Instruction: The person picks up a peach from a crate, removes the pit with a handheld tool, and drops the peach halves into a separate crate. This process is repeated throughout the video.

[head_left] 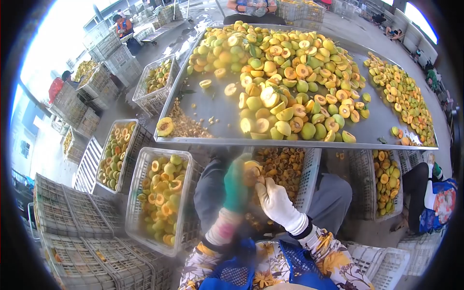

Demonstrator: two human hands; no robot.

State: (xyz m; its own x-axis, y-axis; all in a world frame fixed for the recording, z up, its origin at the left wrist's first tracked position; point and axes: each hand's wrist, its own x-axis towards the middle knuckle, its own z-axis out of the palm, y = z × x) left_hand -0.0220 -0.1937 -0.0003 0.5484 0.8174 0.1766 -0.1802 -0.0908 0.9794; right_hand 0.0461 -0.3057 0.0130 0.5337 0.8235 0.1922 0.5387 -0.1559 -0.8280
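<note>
The left hand [234, 186], in a green glove, was closed around a stone-fruit half [252, 173], which sat at the far, right-hand end of that fist, level with the fingertips rather than deep in the palm. The right hand [281, 202], in a white glove, lay just to the right and nearer the body, its bent thumb and finger pointing up and left to the fruit's lower right side; blur hid whether they pinched its edge or only rested on it, and whether they held anything else. The relation that mattered was therefore a very short one: the fruit lay between both sets of fingertips, the left hand bearing it and the right meeting it from below. Its outline looked nearly round, so no long axis could be told. Directly beyond and to the right of the grip, lower down between the knees, stood a plastic crate [312, 169] full of cut fruit halves [285, 164]. Ahead of the grip ran the raised rim of a metal table [290, 143], with a heap of halved fruit [302, 72] farther off, while a second crate [131, 205] of fruit stood to the left.
</note>
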